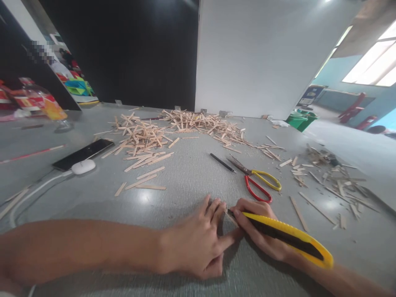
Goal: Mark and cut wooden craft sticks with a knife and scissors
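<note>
My right hand is closed around a yellow and black utility knife, its handle slanting back over the wrist. The knife's front end points left, at a thin wooden stick on the table. My left hand presses that stick down, fingertips on both sides of its visible part; the rest is hidden under the fingers. Just beyond my hands lie scissors with one yellow and one red handle, blades parted, and a dark pen.
Piles of wooden sticks lie toward the back panels. Cut pieces are scattered at right. At left are a phone, a white plug-like device with a cable, a red pencil and a bottle.
</note>
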A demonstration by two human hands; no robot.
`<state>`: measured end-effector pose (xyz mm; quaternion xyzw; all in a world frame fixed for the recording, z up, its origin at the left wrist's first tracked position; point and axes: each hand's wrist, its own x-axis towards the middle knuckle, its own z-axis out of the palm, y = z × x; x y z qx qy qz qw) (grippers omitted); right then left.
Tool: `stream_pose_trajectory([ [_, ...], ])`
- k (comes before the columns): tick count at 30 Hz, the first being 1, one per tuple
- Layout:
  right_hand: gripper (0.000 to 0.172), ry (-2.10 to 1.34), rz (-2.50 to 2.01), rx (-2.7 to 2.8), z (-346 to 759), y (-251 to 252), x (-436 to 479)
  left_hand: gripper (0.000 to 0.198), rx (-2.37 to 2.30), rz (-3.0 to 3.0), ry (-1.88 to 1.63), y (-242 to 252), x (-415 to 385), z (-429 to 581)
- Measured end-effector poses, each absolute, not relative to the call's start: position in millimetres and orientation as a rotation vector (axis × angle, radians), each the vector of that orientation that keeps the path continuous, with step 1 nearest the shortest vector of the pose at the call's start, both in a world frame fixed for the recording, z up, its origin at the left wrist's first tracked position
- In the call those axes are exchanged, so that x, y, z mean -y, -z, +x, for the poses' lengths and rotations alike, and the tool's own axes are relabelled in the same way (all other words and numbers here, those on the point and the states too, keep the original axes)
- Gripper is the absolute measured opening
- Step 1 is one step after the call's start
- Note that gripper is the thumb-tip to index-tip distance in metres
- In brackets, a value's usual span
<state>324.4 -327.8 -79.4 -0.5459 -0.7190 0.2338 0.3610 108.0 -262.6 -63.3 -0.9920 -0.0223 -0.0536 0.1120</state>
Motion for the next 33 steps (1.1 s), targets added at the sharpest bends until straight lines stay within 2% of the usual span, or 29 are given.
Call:
stream_pose_trajectory([
  [33, 0.043, -0.59, -1.437, 1.881, 329.3, 75.7, 329.9, 0.07, 0.133, -2.941, 0.107, 65.5, 264.1, 108.1],
])
